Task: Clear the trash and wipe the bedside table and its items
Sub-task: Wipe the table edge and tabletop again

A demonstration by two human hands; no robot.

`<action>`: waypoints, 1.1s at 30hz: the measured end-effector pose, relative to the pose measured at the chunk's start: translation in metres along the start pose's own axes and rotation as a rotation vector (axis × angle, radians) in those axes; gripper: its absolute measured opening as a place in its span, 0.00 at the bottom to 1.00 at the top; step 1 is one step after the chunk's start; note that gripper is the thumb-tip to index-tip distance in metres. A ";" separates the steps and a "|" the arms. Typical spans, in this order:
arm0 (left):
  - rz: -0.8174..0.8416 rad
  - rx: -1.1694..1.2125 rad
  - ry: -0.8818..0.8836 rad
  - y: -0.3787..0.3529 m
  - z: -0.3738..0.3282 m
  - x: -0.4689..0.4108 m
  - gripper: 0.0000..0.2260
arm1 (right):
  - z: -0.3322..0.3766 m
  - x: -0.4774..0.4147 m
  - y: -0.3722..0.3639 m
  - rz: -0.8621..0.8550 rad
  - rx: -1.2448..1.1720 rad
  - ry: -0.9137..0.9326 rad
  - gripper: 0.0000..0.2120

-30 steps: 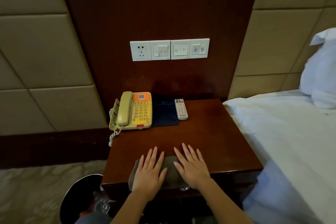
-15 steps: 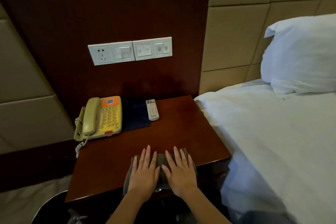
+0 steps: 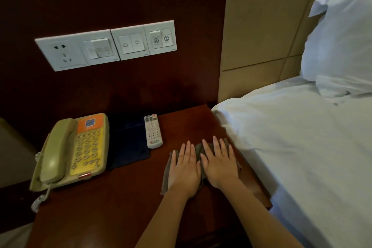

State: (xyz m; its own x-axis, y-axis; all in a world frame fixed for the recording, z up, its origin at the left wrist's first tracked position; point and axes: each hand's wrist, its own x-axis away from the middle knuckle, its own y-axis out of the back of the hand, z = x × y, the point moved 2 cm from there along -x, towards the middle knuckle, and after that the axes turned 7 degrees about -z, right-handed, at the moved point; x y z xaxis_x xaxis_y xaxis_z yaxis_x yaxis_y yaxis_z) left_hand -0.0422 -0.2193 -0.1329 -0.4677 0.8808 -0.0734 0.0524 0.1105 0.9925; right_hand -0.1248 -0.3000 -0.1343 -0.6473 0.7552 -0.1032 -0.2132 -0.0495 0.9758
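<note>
Head camera: a person's left hand (image 3: 184, 169) and right hand (image 3: 219, 165) lie flat, side by side, on a crumpled grey-brown cleaning cloth (image 3: 198, 148). The cloth sits on the right part of the dark red-brown wooden counter (image 3: 120, 197), near the white-sheeted bed (image 3: 291, 147). The fingers (image 3: 188, 149) are straight and slightly spread, gripping nothing. Both palms bear down, apparently to spread pressure across the cloth for a wiping pass. A beige-and-yellow corded telephone (image 3: 76, 149), a dark blue rectangular mat (image 3: 128, 141) and a slim white remote control (image 3: 153, 131) line the back left, apart from the cloth, leaving bare wood open to wiping. No trash shows on the counter; the items themselves likely await their turn.
</note>
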 end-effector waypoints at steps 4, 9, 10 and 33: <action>-0.011 0.025 0.050 -0.001 0.002 -0.048 0.25 | -0.006 -0.046 -0.004 -0.026 0.026 -0.009 0.47; -0.018 0.055 0.069 -0.007 0.010 -0.104 0.25 | -0.012 -0.103 -0.008 0.005 0.025 -0.037 0.27; -0.022 0.061 0.071 -0.008 0.012 -0.114 0.25 | -0.012 -0.114 -0.009 0.015 0.008 -0.052 0.26; -0.030 0.079 0.059 -0.004 0.015 -0.134 0.25 | -0.017 -0.131 -0.009 0.071 -0.044 -0.111 0.27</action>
State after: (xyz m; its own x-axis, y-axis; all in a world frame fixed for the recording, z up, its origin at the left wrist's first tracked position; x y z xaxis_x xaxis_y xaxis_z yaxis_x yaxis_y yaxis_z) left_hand 0.0337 -0.3313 -0.1289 -0.5211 0.8482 -0.0949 0.1062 0.1748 0.9789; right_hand -0.0509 -0.4093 -0.1329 -0.5775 0.8163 -0.0102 -0.2032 -0.1316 0.9702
